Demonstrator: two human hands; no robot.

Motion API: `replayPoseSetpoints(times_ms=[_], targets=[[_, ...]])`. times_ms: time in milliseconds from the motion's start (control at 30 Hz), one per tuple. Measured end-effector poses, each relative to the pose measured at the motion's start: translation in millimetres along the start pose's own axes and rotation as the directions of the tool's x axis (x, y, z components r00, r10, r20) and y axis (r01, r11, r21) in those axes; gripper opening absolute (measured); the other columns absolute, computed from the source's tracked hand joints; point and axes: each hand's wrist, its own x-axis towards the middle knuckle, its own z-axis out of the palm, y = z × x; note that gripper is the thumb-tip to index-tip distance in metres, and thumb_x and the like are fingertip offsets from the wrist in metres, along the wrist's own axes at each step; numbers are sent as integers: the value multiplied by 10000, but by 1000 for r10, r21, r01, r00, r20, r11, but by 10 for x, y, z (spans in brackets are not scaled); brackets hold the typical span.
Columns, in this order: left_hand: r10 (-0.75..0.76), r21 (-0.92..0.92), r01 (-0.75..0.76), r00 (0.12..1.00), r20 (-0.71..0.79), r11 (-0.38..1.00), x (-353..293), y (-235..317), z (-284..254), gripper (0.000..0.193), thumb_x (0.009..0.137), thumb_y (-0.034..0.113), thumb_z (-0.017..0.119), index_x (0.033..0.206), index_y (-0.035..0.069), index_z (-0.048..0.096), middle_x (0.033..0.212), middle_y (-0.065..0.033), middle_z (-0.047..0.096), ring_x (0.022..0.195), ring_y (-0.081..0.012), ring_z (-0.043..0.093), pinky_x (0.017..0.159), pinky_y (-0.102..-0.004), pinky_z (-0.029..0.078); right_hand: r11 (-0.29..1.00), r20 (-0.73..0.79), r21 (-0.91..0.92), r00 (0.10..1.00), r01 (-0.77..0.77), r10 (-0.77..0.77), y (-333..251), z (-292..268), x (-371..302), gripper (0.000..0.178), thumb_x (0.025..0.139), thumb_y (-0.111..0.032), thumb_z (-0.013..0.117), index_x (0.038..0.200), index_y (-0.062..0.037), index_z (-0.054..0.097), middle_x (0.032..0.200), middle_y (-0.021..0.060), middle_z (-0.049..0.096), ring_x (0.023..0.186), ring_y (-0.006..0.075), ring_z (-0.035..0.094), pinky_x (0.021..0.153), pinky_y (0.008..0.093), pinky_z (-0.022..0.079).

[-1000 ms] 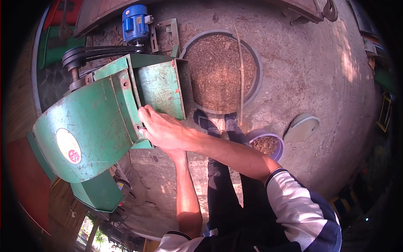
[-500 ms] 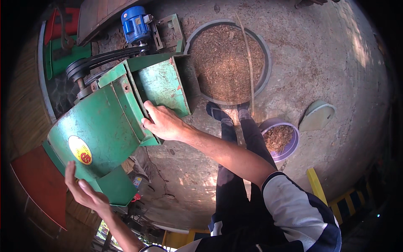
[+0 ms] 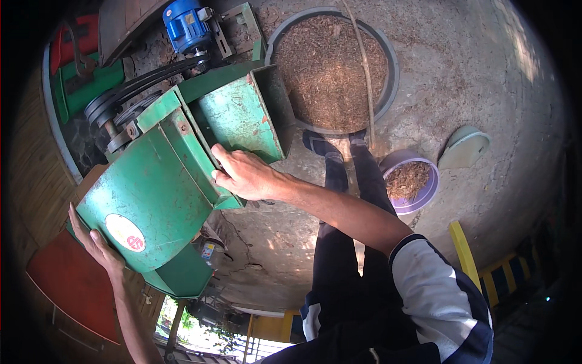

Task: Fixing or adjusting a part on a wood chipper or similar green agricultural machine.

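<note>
The person's left hand lies spread, thumb apart, against the rounded green metal machine ahead on their left. Their right hand touches its straight flange; from here I can't tell whether it's gripping. Beyond, I see a round purple tub holding brown shreds, then a wide grey basin full of them, and a ribbed blue motor.

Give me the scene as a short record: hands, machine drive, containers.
left hand: open, against the lower-left side of the green drum housing
right hand: at the housing's edge beside the green hopper; grip unclear
drive: blue electric motor, black belts
large container: gray round tub of brown shredded material, stick across it
small container: purple tub holding similar material
</note>
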Motion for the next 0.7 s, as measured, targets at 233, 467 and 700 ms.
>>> replayPoseSetpoints(times_ms=[233,467,700], targets=[[-43,30,42,998,51,999,23,86,-42,697,1103,486,337,1608,9,272,1649,-217,284,1541,-364,263,1253,-503,212,987,-40,115,994,110,-106,88,74,16,297,1012,-144,590,1108,-2,347,575,174,466,518,408,513,537,496,406],[-40,65,36,997,63,997,18,70,9,712,1102,510,341,1601,4,285,1638,-205,304,1525,-350,290,1236,-508,242,991,56,25,989,133,-135,158,-146,19,324,1049,-247,555,1148,4,376,599,177,484,551,412,538,566,508,454],[-36,90,30,997,71,995,11,3,-30,703,1104,510,347,1578,-9,323,1597,-235,354,1473,-361,374,1183,-494,332,984,290,141,946,111,-148,157,-387,24,315,1008,-215,649,1083,16,448,799,148,669,656,286,658,593,437,496]])
